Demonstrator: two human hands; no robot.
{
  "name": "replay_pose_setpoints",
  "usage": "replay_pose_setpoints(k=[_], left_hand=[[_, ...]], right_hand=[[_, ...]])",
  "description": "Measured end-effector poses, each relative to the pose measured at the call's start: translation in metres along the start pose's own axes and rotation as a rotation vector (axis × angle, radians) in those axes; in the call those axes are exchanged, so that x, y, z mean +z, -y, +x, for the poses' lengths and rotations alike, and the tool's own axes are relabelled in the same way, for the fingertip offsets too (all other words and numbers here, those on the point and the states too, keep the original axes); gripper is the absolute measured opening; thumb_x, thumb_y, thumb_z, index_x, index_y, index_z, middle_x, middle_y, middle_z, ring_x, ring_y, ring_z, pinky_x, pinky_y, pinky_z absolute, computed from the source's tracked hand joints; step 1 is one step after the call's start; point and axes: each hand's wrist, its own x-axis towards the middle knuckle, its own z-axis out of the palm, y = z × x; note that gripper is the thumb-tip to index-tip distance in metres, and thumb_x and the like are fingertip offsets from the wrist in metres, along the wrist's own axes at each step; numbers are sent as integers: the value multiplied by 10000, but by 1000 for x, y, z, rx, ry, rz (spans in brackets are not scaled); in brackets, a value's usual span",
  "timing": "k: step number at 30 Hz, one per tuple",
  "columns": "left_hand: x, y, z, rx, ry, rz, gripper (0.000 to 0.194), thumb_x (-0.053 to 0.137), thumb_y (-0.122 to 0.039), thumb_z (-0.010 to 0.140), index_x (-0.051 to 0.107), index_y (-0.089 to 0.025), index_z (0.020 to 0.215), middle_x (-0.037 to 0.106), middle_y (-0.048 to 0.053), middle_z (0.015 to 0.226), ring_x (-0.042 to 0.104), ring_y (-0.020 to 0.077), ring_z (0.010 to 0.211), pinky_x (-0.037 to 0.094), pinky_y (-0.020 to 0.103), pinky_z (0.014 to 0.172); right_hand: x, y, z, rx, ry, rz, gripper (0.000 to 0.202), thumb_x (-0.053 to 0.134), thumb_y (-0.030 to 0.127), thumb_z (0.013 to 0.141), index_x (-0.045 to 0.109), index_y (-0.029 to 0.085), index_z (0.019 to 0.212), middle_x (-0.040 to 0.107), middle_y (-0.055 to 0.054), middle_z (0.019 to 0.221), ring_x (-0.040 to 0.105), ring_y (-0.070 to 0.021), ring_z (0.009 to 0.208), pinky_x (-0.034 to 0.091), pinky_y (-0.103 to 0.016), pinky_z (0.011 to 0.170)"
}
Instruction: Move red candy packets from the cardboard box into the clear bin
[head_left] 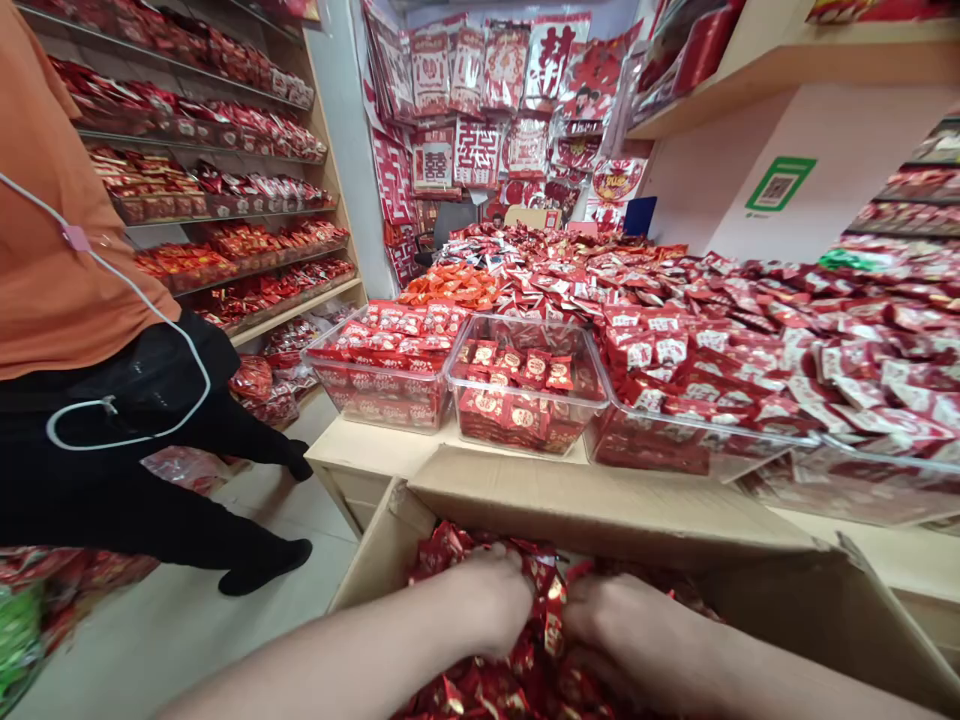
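Hands (pixel 499 600) amid red packets (pixel 553 612) in cardboard box (pixel 600 500), grip unclear | pale counter (pixel 382 447) beyond | stocked shelves (pixel 296 312)

From my end, the left forearm (pixel 360 655) and right forearm (pixel 757 675) look bare and smooth, both long and rounded. I see the left hand (pixel 499 602) and right hand (pixel 619 612) bare too, slightly blurred.

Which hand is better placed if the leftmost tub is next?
Probably the left hand: it's on the side nearer the leftmost tub. The right hand sits farther right in the box and would likely cross the left arm. Both are down among the packets.
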Motion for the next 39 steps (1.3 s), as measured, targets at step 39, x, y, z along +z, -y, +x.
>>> replay_pose_setpoints(k=[39], left_hand=[[-50, -14, -4, 283, 490, -1109, 379, 494, -232, 800, 282, -223, 1114, 575, 38, 830, 607, 125, 691, 463, 287, 665]], right_hand=[[-67, -24, -27, 93, 33, 1073, 291, 497, 404, 754, 540, 171, 923, 565, -9, 783, 491, -98, 652, 409, -208, 574]])
